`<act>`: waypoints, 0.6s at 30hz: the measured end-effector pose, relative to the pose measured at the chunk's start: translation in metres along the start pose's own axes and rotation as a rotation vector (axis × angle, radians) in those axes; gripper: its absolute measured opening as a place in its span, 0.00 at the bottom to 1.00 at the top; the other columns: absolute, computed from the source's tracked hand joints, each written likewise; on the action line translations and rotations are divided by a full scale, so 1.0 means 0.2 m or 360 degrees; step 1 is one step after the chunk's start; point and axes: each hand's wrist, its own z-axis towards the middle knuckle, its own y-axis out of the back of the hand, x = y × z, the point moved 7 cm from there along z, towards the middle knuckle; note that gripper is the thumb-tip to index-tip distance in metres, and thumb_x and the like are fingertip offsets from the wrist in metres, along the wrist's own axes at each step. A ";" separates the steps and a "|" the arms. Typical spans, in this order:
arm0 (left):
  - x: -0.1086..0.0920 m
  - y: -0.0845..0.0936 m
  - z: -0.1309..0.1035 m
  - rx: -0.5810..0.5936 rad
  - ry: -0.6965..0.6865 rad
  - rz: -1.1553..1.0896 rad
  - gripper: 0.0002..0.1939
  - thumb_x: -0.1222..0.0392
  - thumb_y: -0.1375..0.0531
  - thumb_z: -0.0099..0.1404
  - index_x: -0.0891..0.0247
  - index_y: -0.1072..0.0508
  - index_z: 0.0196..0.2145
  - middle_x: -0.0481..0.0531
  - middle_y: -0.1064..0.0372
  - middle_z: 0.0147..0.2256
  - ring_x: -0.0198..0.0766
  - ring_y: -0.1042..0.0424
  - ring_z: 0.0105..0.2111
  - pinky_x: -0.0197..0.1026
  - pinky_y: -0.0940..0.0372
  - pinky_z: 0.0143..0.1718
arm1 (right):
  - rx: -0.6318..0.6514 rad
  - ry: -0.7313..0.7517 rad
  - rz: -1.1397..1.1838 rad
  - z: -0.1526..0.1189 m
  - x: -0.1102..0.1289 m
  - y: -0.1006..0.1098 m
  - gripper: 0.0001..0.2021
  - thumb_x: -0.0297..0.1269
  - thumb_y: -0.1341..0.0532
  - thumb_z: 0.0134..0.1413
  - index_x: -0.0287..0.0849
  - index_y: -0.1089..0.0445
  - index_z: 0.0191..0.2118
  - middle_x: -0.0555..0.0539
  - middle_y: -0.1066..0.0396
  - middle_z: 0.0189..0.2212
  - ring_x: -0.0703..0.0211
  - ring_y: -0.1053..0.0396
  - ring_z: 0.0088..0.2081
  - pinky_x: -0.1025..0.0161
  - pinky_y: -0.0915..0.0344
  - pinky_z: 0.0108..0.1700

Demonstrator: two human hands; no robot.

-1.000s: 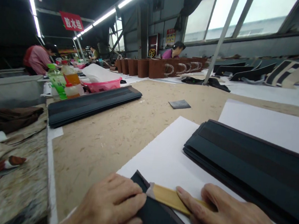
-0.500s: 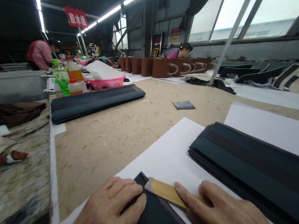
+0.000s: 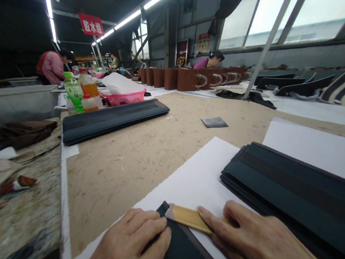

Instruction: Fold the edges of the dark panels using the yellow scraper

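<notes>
A dark flat piece (image 3: 183, 248) lies at the bottom centre on a white sheet (image 3: 182, 179). My left hand (image 3: 134, 240) rests on its left side, fingers bent over the dark surface. In my right hand (image 3: 250, 239) is a flat yellow tool (image 3: 190, 217), gripped between thumb and fingers. The tool's greyish tip touches the dark piece near its upper corner, just right of my left fingertips. Beyond my right hand lies a stack of dark strips (image 3: 292, 181). The underside of my left palm is hidden.
Another dark stack (image 3: 115, 120) lies at the table's left edge, near bottles (image 3: 88, 84) and a pink basin (image 3: 126, 97). A small grey piece (image 3: 214, 122) lies mid-table. Brown bags (image 3: 186, 80) stand behind; a pole (image 3: 267, 47) rises right. Other people work farther back.
The view has shifted slightly, so the scene sits a little further right. The tool's tip has moved slightly toward the upper corner of the dark piece. Both hands keep their hold.
</notes>
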 end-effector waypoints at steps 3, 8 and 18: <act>0.00 0.00 -0.01 0.0013 -0.0008 0.0019 0.16 0.57 0.52 0.71 0.70 0.29 0.44 0.56 0.29 0.39 0.46 0.28 0.39 0.45 0.27 0.36 | -0.0001 0.0008 0.0021 0.02 -0.01 0.00 0.17 0.34 0.57 0.66 0.41 0.35 0.49 0.52 0.39 0.23 0.67 0.39 0.16 0.69 0.48 0.17; -0.01 -0.01 -0.02 0.0011 -0.0017 0.0034 0.17 0.57 0.52 0.71 0.70 0.29 0.43 0.56 0.29 0.39 0.45 0.28 0.38 0.44 0.27 0.35 | 0.0028 -0.0007 0.0096 0.03 -0.03 -0.01 0.16 0.33 0.57 0.66 0.43 0.34 0.47 0.52 0.40 0.23 0.68 0.41 0.16 0.69 0.49 0.17; -0.01 0.01 0.00 -0.0021 -0.0011 0.0022 0.16 0.59 0.53 0.71 0.71 0.29 0.42 0.57 0.30 0.35 0.44 0.28 0.36 0.44 0.28 0.34 | 0.0116 -0.0053 0.0218 0.03 -0.05 -0.06 0.15 0.30 0.53 0.63 0.45 0.34 0.50 0.51 0.38 0.25 0.67 0.42 0.18 0.67 0.51 0.19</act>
